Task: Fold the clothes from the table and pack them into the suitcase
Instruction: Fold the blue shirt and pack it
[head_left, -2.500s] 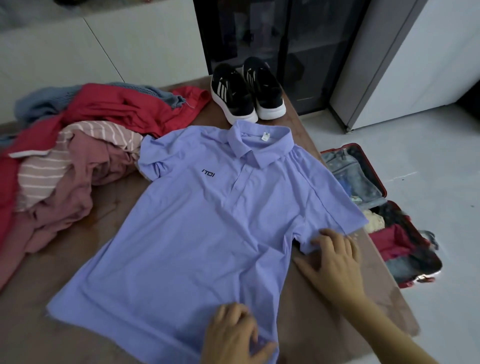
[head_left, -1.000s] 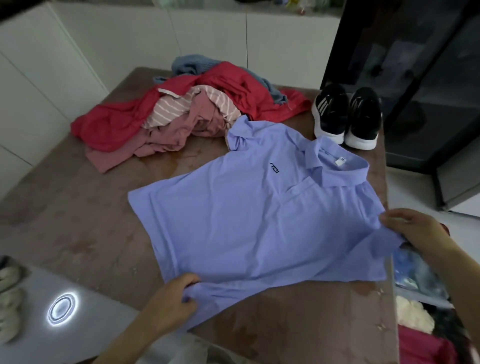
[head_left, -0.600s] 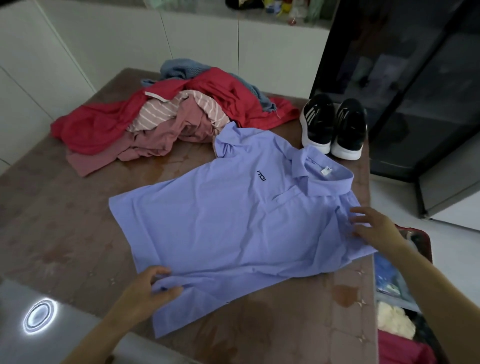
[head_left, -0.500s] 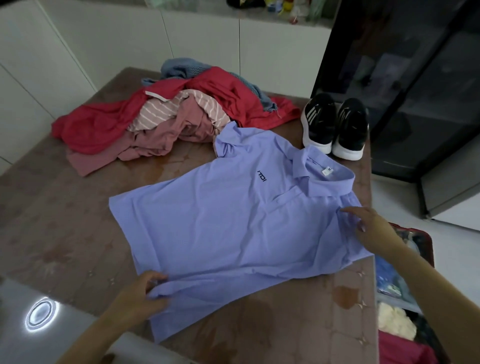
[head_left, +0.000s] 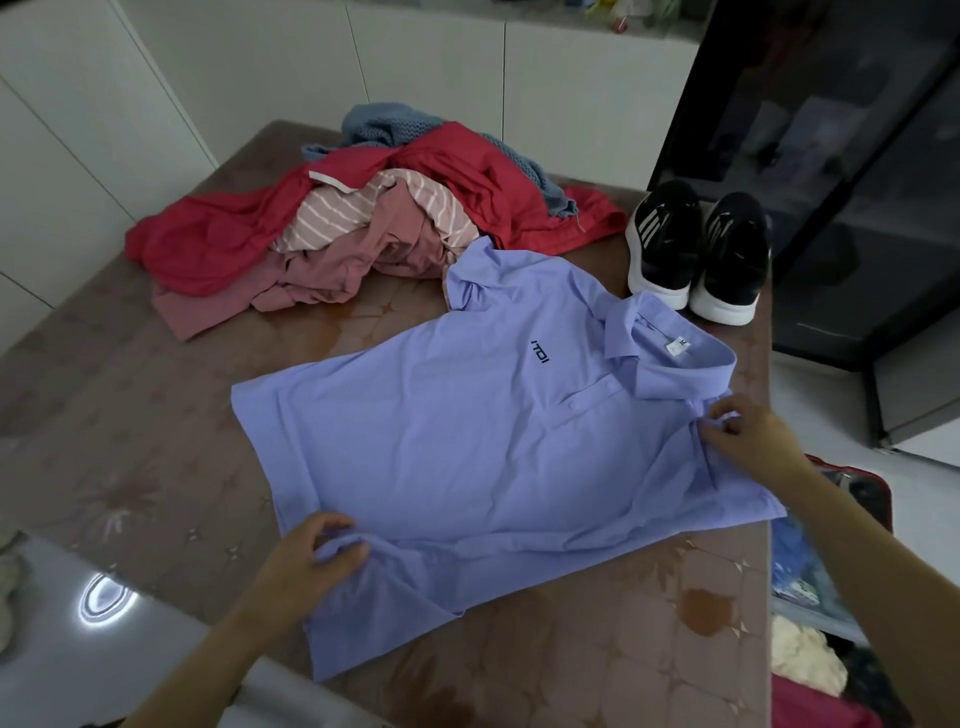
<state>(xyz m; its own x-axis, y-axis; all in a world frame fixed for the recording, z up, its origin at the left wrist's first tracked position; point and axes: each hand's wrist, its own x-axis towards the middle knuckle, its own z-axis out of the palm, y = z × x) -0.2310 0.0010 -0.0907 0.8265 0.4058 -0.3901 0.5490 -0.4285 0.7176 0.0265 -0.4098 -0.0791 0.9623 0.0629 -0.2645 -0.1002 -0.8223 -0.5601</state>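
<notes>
Blue polo shirt (head_left: 467, 441) lies flat, front up, mid-table (head_left: 130, 467). Collar points far right, hem near left. Chest logo is dark and too small to read reliably.

Your left hand (head_left: 317, 551) pinches a fold at the near side edge by the hem, thumb on top. The fingers are partly buried in the cloth. Your right hand (head_left: 753, 436) pinches fabric at the near shoulder, just beside the collar. Fingertips are curled and the exact grip is hard to make out. The far sleeve touches the clothes pile (head_left: 363, 223), which has red, pink, striped and grey-blue items tangled together. Can't separate the individual pieces.

A pair of black sneakers (head_left: 696, 249) sits at the far right table corner, just beyond the collar.

The suitcase (head_left: 852, 478) is on the floor right of the table. Only a strip shows, since it's cut by the frame edge and partly behind your right forearm. It has a red rim, w/ a clear pouch, sth cream and sth red inside. Can't ID any of them.
</notes>
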